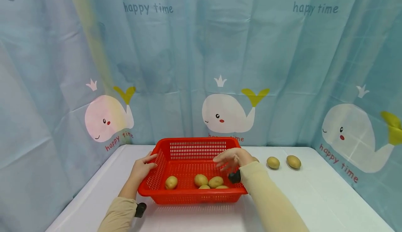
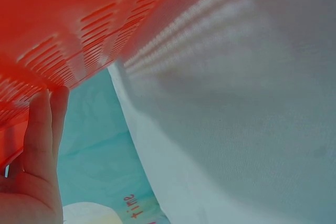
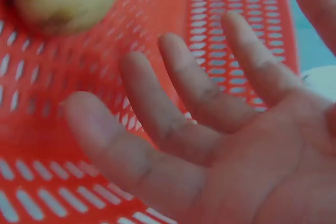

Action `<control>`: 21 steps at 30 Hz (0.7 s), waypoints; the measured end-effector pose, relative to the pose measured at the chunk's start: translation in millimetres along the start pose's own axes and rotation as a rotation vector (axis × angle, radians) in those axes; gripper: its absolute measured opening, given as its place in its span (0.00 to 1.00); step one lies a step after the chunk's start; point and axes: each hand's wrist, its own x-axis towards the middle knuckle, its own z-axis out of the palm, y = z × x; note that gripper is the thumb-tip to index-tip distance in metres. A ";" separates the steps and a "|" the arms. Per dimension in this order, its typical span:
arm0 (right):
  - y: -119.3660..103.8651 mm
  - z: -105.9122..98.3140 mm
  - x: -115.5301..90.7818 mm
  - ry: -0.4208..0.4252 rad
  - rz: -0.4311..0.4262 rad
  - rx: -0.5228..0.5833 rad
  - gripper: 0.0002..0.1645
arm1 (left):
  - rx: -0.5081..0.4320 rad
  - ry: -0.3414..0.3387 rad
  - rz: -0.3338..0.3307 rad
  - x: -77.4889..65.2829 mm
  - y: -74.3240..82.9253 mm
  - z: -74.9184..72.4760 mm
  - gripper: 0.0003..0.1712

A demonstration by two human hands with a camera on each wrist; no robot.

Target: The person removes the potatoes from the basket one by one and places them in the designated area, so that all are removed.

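Head view: I see the left hand (image 1: pixel 142 167) gripping the red basket (image 1: pixel 188 192) by its left rim, potatoes (image 1: pixel 201 180) in its near half. Left wrist: fingers (image 2: pixel 40 135) touch it. Right wrist: right hand (image 3: pixel 247 156) spread, released (a potato close by)!

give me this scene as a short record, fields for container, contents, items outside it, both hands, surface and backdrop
container: red slotted basket
contents: at least five potatoes, one lying apart toward the left
outside: two potatoes at right; apparently a third, mostly hidden by the right sleeve
left hand: touching the basket's left side
right hand: over the basket's right part, fingers spread, holding nothing
surface: white table
backdrop: blue curtain with whales and "happy time" lettering
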 end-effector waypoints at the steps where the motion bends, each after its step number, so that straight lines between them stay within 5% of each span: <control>1: 0.7 0.1 0.7 -0.002 0.020 -0.012 0.30 | 0.001 0.001 0.001 0.2 0.0 0.1 0.29; 7: 2.3 4.1 5.6 -0.070 0.139 -0.047 0.26 | 0.002 -0.001 0.009 0.3 -0.4 0.5 0.28; 21: 6.1 10.8 8.8 -0.253 0.246 -0.205 0.20 | 0.007 -0.007 0.022 0.0 -0.6 -0.4 0.29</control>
